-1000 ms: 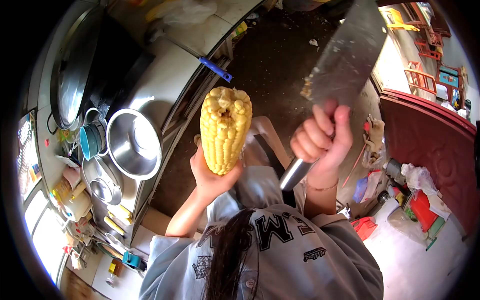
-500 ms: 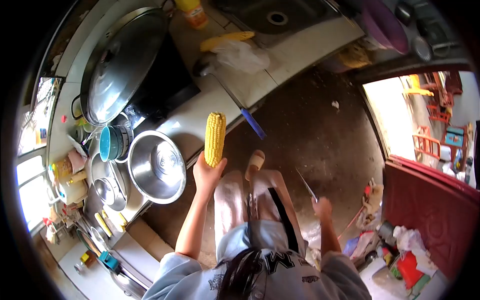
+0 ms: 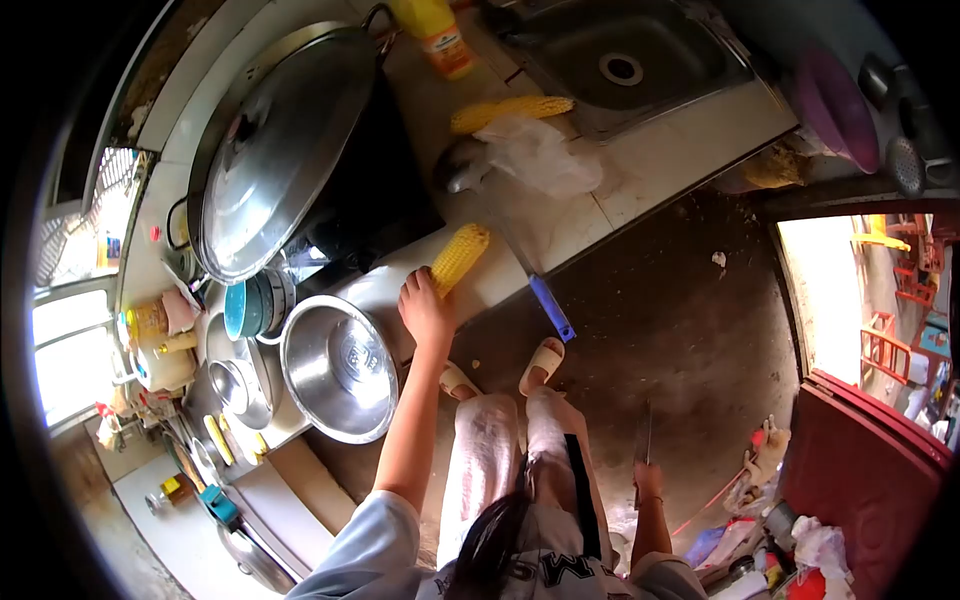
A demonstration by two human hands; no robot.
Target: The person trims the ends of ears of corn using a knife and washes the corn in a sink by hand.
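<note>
My left hand [image 3: 427, 308] is closed around the lower end of a yellow corn cob [image 3: 462, 256], which tilts up and to the right over the counter edge. Low at my right side, my right hand [image 3: 648, 482] grips a knife [image 3: 645, 437] whose thin blade points away from me. Just left of my left hand stands a shiny steel basin [image 3: 340, 372]. A ladle with a blue handle [image 3: 552, 306] lies on the counter, its handle jutting past the edge.
Two corn cobs [image 3: 512, 112] lie beside a plastic bag [image 3: 540, 158] near the sink [image 3: 640, 90]. A large lidded pot [image 3: 285, 150] sits on the stove. More cobs [image 3: 220, 440] are at the left. Bags and bottles [image 3: 770, 550] stand at the lower right, by a red door [image 3: 860, 470].
The corn cob has gone from upright to tilted right, and my left hand has turned over it. The knife hand has lowered. My view has shifted, with both feet now showing.
</note>
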